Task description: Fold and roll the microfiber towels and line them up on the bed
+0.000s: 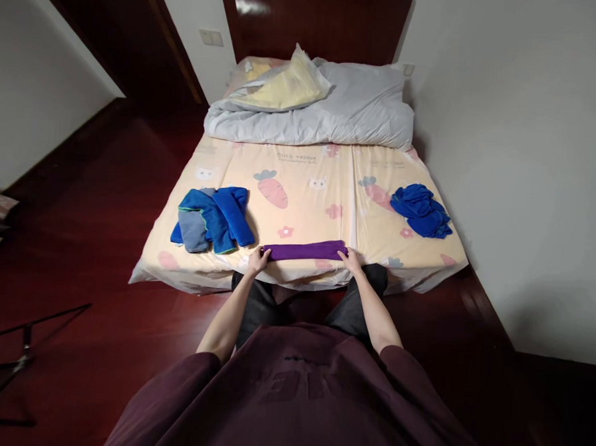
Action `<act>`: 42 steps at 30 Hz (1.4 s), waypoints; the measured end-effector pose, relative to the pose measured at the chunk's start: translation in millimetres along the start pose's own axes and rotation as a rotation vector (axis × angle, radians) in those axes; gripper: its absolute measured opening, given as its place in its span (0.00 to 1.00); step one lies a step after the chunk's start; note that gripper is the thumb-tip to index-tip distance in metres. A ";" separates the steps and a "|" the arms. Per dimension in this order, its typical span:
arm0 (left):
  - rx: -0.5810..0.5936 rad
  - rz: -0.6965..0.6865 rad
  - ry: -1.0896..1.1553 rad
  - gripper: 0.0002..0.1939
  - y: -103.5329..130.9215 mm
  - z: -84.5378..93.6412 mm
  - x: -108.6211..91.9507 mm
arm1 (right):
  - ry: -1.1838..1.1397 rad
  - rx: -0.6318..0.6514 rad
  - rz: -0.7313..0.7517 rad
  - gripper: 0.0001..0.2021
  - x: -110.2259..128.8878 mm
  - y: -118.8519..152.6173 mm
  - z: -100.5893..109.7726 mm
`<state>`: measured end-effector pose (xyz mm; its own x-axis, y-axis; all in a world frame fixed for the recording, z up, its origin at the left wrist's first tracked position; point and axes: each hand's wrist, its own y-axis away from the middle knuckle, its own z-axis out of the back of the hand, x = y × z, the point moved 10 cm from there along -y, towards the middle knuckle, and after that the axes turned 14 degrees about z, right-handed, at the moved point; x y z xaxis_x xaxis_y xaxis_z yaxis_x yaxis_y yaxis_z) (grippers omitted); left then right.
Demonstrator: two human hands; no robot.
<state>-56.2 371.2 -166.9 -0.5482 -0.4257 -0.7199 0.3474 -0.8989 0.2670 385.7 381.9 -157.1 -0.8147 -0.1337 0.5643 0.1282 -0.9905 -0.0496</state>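
A purple cloth (304, 250), folded into a long narrow strip like a towel, lies along the front edge of the bed. My left hand (259, 259) pinches its left end between thumb and fingers. At the other end, my right hand (351, 260) grips the cloth in the same way. Left of it rests a group of folded blue and grey cloths (213, 218), some edged in green. A crumpled heap of blue cloth (421, 211) sits on the right side of the bed.
The bed sheet (298, 213) is cream with carrot prints. Toward the dark headboard (316, 21) lies a bunched grey quilt (368, 113) with a yellow piece on it. Black stand legs (24, 352) are on the floor at left. A white wall (521, 161) rises at right.
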 end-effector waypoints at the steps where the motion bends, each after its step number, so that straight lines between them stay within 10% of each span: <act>1: -0.005 0.009 -0.013 0.12 -0.9 -0.1 0.6 | 0.008 0.006 -0.018 0.17 -1.1 0.3 -0.3; 42: -0.020 0.169 -0.029 0.12 -10.4 5.1 19.0 | 0.206 0.145 -0.309 0.23 -3.2 3.9 10.0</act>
<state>-74.1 371.9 -180.1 -0.5023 -0.5734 -0.6473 0.4513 -0.8123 0.3693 394.4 378.8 -150.8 -0.9218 0.1515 0.3569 -0.0741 -0.9724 0.2214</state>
